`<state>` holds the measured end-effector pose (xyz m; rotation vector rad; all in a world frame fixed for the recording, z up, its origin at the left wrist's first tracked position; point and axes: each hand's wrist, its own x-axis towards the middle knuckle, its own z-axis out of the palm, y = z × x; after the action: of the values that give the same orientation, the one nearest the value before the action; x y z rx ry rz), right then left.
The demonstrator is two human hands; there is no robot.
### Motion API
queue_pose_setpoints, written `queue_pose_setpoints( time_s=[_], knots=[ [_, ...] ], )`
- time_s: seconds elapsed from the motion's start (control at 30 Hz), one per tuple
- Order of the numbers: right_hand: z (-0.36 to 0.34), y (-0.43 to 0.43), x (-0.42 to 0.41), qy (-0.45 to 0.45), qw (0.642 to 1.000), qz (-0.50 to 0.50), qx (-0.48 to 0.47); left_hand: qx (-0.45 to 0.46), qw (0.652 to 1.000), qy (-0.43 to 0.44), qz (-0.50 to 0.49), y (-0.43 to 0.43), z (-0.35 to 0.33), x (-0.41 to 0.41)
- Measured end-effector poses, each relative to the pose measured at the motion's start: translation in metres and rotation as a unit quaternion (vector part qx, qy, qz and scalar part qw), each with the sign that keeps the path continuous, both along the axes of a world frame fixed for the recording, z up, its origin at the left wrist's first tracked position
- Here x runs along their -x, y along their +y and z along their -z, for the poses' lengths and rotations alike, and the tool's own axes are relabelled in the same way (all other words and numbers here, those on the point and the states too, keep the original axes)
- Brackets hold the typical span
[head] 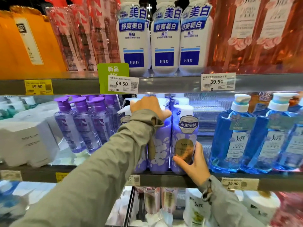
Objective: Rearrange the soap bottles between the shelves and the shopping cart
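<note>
Two grey sleeves enter from the bottom of the frame. The left sleeve [91, 169] crosses from lower left toward the centre; the right sleeve [229, 203] rises from lower right.

The right hand [195, 167], lower centre-right, is wrapped around the lower body of the purple floral soap bottle [184, 140], thumb across the front, fingers curled around its right side. This bottle stands upright on the middle shelf [164, 178], at its front edge, centre of the frame.

The left hand [150, 107], just above centre, rests palm-down on the pump top of the neighbouring purple floral bottle [159, 149], fingers closed loosely over it. This bottle stands upright, touching the left side of the held one. How firm the left hand's hold is cannot be told.

Left of centre on the same shelf stand clear violet bottles [82, 126] with purple caps. At far left sit white boxes [27, 141]. At right stand blue pump bottles [232, 138].

On the upper shelf [164, 84], top centre, three white bottles [164, 38] with blue labels stand side by side. Orange bottles [24, 41] occupy the upper left; pink bottles [255, 30] the upper right. A green tag [113, 71] and price labels reading 69.50 and 39.90 are fixed to its edge.

The lowest level, at the bottom of the frame, is blurred.
</note>
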<state>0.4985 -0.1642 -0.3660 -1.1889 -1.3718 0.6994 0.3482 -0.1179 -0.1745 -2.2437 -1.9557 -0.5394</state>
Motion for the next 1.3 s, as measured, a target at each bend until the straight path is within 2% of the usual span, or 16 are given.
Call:
queue_pose_setpoints(
  time_s=[0.17,0.27,0.4,0.6,1.0,1.17,1.3],
  knots=[
    [0.004,0.002,0.001,-0.007,1.0,0.025,0.012,0.102,0.982,-0.014,0.156,0.003,-0.016,0.025],
    [0.006,0.003,0.0,-0.004,0.999,0.028,0.023,0.108,0.97,0.002,0.217,0.003,-0.013,0.035],
    [0.005,0.003,0.001,-0.002,0.999,0.028,0.033,0.084,0.975,-0.005,0.205,0.002,-0.012,0.039],
    [0.006,0.004,0.001,0.002,0.999,0.027,0.044,0.057,0.99,-0.015,0.132,0.007,-0.004,0.035],
    [0.001,0.002,0.002,-0.019,0.999,0.025,0.029,0.051,0.993,-0.036,0.1,0.009,-0.004,0.032],
    [-0.008,-0.001,0.0,-0.059,0.996,0.023,0.058,0.058,0.993,0.018,0.102,0.004,-0.002,0.033],
    [-0.014,-0.003,-0.004,-0.111,0.986,0.021,0.122,0.018,0.984,0.121,0.127,-0.005,0.0,0.037]
  ],
)
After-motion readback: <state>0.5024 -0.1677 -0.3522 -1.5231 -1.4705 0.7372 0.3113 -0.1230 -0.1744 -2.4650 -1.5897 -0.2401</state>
